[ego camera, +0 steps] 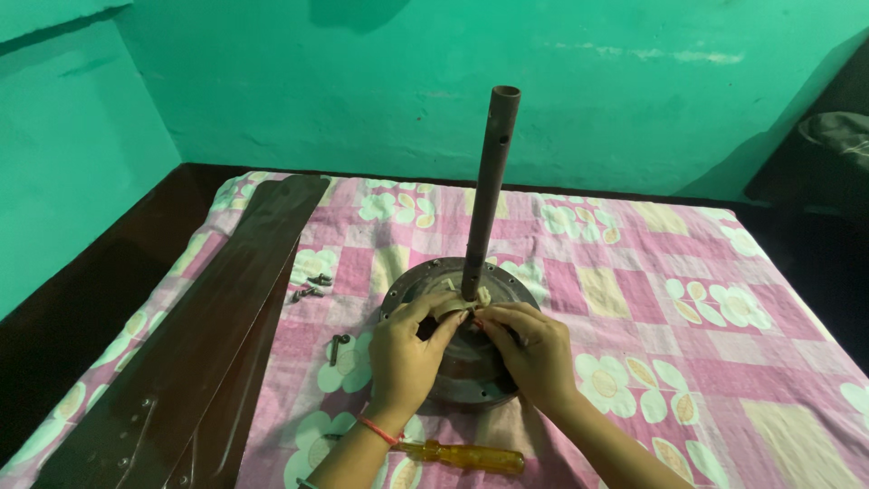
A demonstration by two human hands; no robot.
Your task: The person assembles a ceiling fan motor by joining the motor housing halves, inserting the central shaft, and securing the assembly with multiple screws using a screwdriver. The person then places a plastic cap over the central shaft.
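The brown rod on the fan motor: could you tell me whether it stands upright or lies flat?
Upright: the brown rod rises from the middle of the round motor housing, leaning slightly right.

This was a room in a home, most likely a bedroom turned into a makeshift repair spot. A bed filled most of the view, covered with a pink patchwork bedsheet printed with white flowers. Behind it rose bare walls painted bright green, patchy and scuffed in places. Dark floor ran along the bed's left side. Repair things lay straight on the bedding: a ceiling fan motor with its rod standing up, long brown fan blades, loose screws and a yellow-handled screwdriver. A dark bundle in the dim right corner may have been clothing.
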